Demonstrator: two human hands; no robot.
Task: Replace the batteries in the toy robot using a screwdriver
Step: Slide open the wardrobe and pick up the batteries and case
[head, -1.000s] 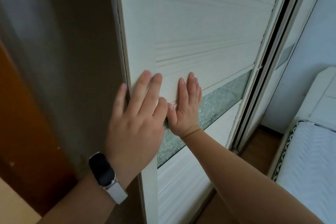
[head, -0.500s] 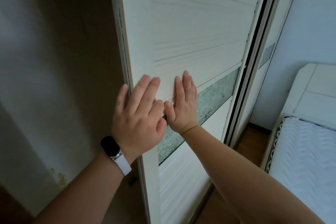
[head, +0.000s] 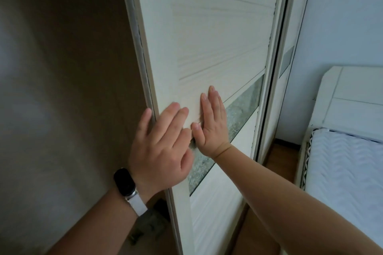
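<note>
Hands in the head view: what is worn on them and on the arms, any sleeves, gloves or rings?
No gloves or rings show on the left hand or the right hand. Both forearms are bare, no sleeve in frame. The left wrist carries a wristband: an oblong black face on a white strap. The right wrist carries nothing.

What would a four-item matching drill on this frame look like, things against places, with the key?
Things:
1. left hand
2. right hand
3. black band
4. mattress

Places:
A. far right, next to the headboard
B. flat on the door panel, heel over the glass strip
C. strapped just behind the left hand
D. flat at the door's left edge

Pairs: 1-D, 2-B, 3-C, 4-A.
</note>
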